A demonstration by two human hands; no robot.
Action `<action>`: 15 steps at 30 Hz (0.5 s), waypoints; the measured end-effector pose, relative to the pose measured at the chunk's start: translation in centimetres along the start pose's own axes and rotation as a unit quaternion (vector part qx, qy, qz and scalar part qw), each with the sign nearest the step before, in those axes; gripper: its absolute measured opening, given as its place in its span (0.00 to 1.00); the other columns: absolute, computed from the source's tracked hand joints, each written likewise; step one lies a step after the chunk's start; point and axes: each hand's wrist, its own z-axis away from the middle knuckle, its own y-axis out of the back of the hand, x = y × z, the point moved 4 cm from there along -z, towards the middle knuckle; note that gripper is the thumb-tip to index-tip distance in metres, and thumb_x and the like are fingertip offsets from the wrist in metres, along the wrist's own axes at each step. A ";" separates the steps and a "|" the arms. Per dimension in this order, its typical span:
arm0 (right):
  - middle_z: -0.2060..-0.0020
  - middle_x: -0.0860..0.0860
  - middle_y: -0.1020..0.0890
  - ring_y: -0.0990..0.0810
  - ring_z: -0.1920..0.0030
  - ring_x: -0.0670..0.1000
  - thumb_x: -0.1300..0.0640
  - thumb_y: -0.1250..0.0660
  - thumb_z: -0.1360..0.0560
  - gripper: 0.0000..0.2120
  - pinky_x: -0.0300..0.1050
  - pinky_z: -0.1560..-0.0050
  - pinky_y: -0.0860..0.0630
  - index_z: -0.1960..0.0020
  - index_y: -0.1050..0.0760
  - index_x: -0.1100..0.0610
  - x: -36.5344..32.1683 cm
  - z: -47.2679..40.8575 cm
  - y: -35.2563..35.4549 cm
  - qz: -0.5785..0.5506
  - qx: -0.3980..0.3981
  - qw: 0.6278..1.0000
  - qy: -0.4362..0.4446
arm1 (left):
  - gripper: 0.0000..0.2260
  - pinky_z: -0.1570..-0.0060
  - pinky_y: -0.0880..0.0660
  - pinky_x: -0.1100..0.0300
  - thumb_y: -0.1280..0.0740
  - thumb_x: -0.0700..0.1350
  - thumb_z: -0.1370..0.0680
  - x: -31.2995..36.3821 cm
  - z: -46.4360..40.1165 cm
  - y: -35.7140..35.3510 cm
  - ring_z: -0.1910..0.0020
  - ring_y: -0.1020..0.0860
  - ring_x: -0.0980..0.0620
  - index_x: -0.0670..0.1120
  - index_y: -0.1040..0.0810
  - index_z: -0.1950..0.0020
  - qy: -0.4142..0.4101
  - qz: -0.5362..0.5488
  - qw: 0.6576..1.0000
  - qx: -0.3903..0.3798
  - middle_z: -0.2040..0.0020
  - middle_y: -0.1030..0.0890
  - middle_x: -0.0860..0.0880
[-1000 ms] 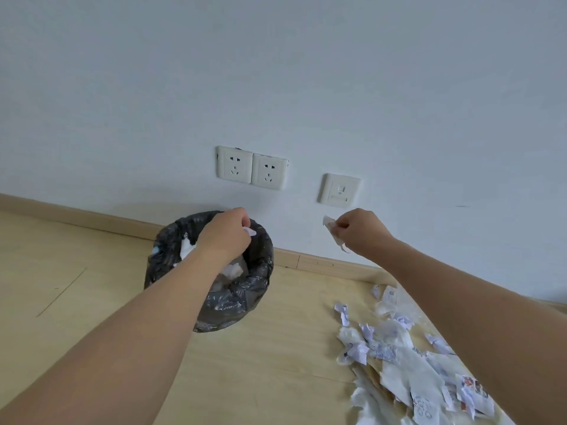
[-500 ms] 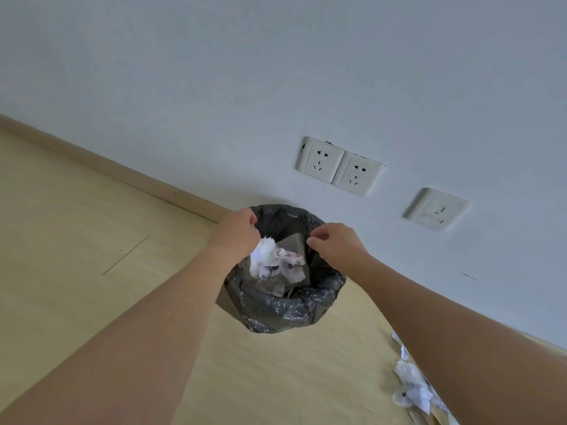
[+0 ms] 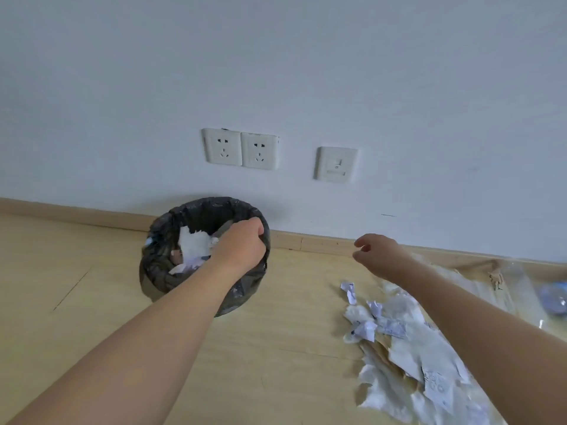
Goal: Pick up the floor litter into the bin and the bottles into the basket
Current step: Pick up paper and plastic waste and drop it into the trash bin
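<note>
A round bin with a black liner (image 3: 159, 271) stands on the floor by the wall, with white paper scraps (image 3: 194, 244) inside it. My left hand (image 3: 242, 245) hangs over the bin's right side with its fingers curled down by the rim; what lies under them is hidden. To the right of the bin, my right hand (image 3: 376, 251) is in the air with loosely curled fingers and holds nothing. Torn paper litter (image 3: 402, 348) is heaped on the floor under my right forearm. A blurry bluish bottle-like thing (image 3: 552, 299) lies at the right edge.
The white wall carries two sockets (image 3: 241, 147) and a switch plate (image 3: 336, 164) above a wooden skirting board (image 3: 313, 240). Clear plastic sheet (image 3: 515, 280) lies near the skirting at the right. Bare wooden floor (image 3: 61, 286) spreads left of the bin.
My right hand let go of its paper scrap over the bin and has drawn back to the right, empty. My left hand stayed at the bin. The view swung back toward the litter pile.
</note>
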 end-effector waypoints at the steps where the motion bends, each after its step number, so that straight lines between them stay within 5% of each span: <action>1: 0.44 0.50 0.22 0.22 0.49 0.50 0.55 0.37 0.24 0.18 0.44 0.49 0.25 0.34 0.27 0.53 2.0 0.1 0.2 0.000 0.002 1.000 -0.009 | 0.12 0.50 0.24 0.53 0.43 0.38 0.20 1.9 0.0 -1.5 0.51 0.24 0.49 0.47 0.26 0.40 -0.031 -0.005 0.999 -0.013 0.45 0.23 0.50; 8: 0.37 0.53 0.24 0.25 0.38 0.53 0.58 0.38 0.24 0.19 0.43 0.41 0.29 0.34 0.26 0.56 13.9 -0.8 -0.6 0.038 -0.055 0.995 -0.072 | 0.17 0.41 0.27 0.53 0.44 0.40 0.21 11.0 -1.2 -14.3 0.39 0.25 0.47 0.51 0.27 0.35 -0.133 -0.102 0.968 -0.185 0.35 0.25 0.50; 15: 0.41 0.50 0.23 0.24 0.42 0.53 0.59 0.40 0.26 0.16 0.47 0.41 0.26 0.40 0.25 0.52 19.6 -4.2 -4.0 0.105 -0.072 0.990 -0.064 | 0.22 0.49 0.26 0.54 0.43 0.34 0.24 13.5 -3.7 -23.1 0.44 0.24 0.45 0.50 0.28 0.33 -0.175 -0.207 0.917 -0.292 0.37 0.28 0.49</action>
